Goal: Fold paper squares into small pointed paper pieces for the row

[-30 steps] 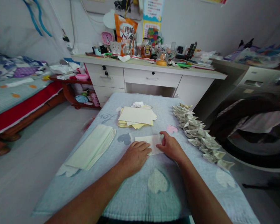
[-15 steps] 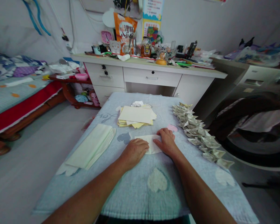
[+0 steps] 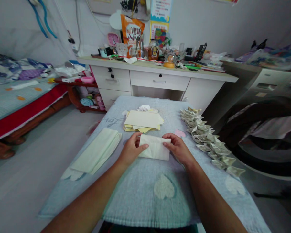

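A pale folded sheet of paper (image 3: 155,149) is held at its two sides over the cloth-covered table. My left hand (image 3: 132,147) pinches its left edge, thumb on the front and fingers behind. At the upper right corner my right hand (image 3: 178,147) grips it the same way. Just beyond lies a stack of cream and yellow paper sheets (image 3: 143,119). To the left rests a folded bundle of pale green-white paper (image 3: 97,150). Several folded paper pieces with pointed tips (image 3: 208,137) stand in rows along the right side.
The light blue cloth (image 3: 135,197) covers the table. Crumpled white tissue (image 3: 144,108) sits behind the stack. A white desk (image 3: 157,79) crowded with items stands beyond. On the left is a bed (image 3: 26,97); on the right, a washing machine (image 3: 264,94) with its door open.
Both hands were lying on the paper on the cloth. Now they hold it by its sides, with the left hand shifted left and its thumb on the front.
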`<state>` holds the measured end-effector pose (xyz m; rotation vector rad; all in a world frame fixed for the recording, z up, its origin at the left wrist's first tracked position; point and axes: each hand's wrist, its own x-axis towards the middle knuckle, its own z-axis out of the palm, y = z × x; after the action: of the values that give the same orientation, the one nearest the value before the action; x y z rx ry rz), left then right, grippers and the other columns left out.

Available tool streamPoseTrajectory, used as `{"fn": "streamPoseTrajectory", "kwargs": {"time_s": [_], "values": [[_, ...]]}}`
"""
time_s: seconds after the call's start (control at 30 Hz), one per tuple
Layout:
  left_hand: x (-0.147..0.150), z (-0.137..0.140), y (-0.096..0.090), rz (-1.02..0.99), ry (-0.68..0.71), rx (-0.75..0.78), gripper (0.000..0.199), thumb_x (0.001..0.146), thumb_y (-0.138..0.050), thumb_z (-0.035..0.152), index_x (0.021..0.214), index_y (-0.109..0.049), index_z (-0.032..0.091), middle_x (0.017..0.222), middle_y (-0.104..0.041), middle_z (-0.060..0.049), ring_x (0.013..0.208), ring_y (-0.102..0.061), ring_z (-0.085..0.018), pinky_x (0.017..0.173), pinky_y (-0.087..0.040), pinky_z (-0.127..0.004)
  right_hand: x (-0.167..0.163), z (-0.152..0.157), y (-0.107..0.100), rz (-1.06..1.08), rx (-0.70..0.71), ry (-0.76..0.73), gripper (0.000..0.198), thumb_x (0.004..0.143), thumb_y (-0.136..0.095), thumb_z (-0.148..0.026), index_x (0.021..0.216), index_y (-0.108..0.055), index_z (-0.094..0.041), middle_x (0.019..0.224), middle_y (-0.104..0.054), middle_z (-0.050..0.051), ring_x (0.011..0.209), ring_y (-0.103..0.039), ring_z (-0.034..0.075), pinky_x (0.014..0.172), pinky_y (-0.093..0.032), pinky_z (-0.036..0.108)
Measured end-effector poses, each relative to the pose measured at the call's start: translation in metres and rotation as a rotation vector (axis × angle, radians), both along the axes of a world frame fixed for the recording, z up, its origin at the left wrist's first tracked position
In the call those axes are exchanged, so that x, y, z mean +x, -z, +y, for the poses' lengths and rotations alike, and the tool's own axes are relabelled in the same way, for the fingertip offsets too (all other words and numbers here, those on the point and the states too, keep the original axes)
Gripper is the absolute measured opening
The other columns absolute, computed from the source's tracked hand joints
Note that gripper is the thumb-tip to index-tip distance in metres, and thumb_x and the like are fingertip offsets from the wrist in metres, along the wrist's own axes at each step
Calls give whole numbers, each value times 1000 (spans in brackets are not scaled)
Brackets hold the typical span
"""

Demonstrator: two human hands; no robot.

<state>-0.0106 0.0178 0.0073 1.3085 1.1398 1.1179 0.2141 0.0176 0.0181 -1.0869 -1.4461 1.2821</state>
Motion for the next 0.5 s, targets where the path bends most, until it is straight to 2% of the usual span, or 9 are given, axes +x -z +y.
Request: {"fn": "streamPoseTrajectory", "kwargs": {"time_s": [0.1, 0.17, 0.33, 0.5], "values": [[0, -1, -6, -155, 39, -87, 40, 68, -74, 37, 97, -61, 13, 90, -70, -7, 76, -65, -18, 69, -50, -28, 1, 0, 1, 9, -36, -16, 30, 74, -70, -38, 95, -62, -18, 83, -59, 1, 72, -51, 13, 65, -40, 24], [0, -3, -9, -171, 20, -95, 32, 69, -73, 37, 89, -64, 13, 82, -70, -4, 69, -63, -16, 63, -48, -24, 0, -1, 1, 32, -56, -28, 30, 73, -71, -39, 93, -63, -18, 80, -59, 0, 69, -51, 13, 64, -40, 23], [-1, -6, -10, -166, -12, -64, 25, 70, -72, 36, 80, -65, 14, 72, -67, 0, 61, -58, -12, 56, -43, -21, -2, -5, -3, 57, -107, -52, 29, 74, -70, -43, 88, -64, -18, 73, -57, -1, 63, -49, 12, 58, -37, 23], [-3, -7, -7, -136, -22, -49, 25, 72, -70, 38, 76, -65, 14, 68, -65, 0, 60, -56, -12, 55, -40, -20, -3, -5, -5, 40, -78, -22, 29, 76, -68, -45, 75, -64, -16, 65, -55, -2, 60, -46, 11, 58, -34, 23]]}}
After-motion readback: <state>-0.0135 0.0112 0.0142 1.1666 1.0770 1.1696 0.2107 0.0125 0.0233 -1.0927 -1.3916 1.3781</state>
